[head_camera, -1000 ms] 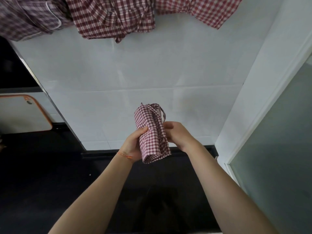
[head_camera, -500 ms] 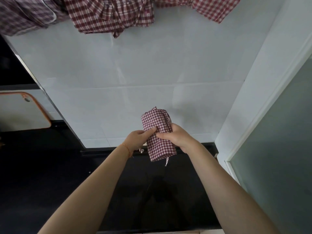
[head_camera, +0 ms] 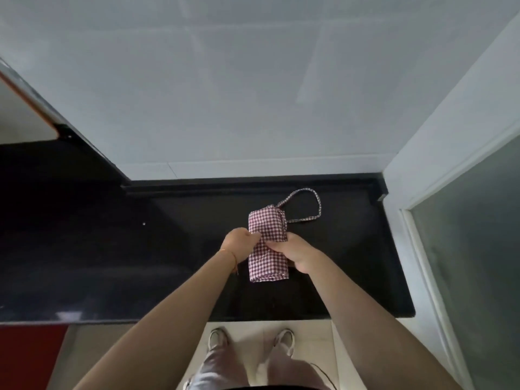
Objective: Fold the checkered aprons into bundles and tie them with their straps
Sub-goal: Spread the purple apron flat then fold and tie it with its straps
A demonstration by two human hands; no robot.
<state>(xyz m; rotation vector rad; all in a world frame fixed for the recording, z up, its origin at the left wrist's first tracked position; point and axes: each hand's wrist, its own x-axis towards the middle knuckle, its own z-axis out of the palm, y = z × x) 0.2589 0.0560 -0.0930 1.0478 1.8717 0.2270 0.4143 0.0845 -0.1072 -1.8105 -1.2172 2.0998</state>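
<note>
Pinching the soft, light apron bundle (head_camera: pixel 267 243) mid-length, both hands' fingers (head_camera: pixel 274 244) clamped on it; strap (head_camera: pixel 305 205) lies loose on the counter (head_camera: pixel 174 249).

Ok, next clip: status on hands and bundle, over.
Left hand and right hand pinch folded red-checkered apron bundle over black counter. Strap loop loose. Nothing obstructing.

Both hands, left hand (head_camera: pixel 239 241) and right hand (head_camera: pixel 292 250), seemingly pinch apron bundle (head_camera: pixel 267 243) over counter (head_camera: pixel 112 249).

Bare forearms, thin orange wrist string (head_camera: pixel 231 256) (left), pale trousers (head_camera: pixel 222 367), light shoes (head_camera: pixel 216 337).
</note>
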